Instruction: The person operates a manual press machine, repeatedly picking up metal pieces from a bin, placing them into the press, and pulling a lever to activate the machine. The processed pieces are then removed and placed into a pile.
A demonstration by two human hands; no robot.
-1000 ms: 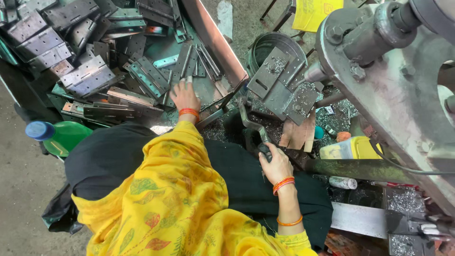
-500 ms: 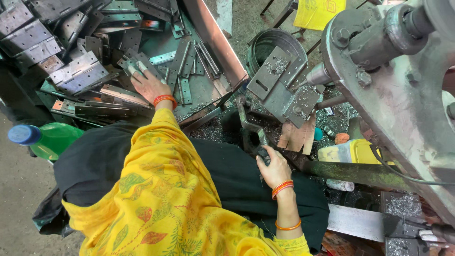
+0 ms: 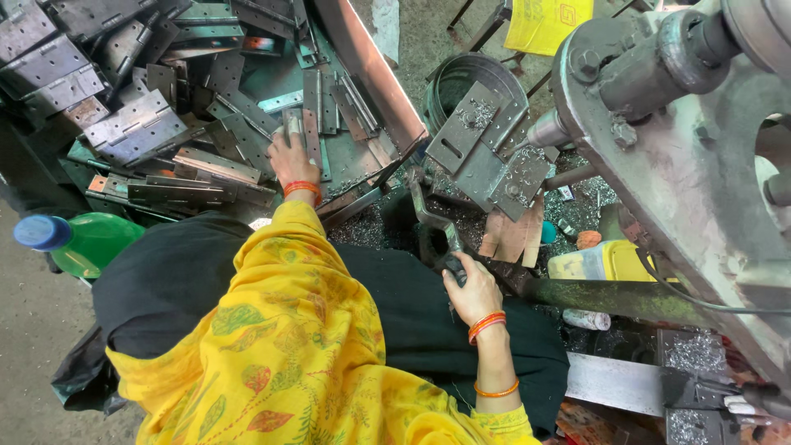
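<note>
Hinge plates [image 3: 136, 128] heaped in tray [image 3: 375, 78], left hand [image 3: 290, 158] touching

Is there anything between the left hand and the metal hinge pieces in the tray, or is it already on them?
Nothing visible stands between them. The left hand already rests on a grey metal hinge strip in the pile inside the rust-edged metal tray. The right hand is apart, gripping the black-handled machine lever.

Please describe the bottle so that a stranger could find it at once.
Look at the left edge, below the heap of grey metal hinges. The green bottle lies there on its side beside the black cloth. Its blue cap and bright colour set it apart from the metal.
</note>
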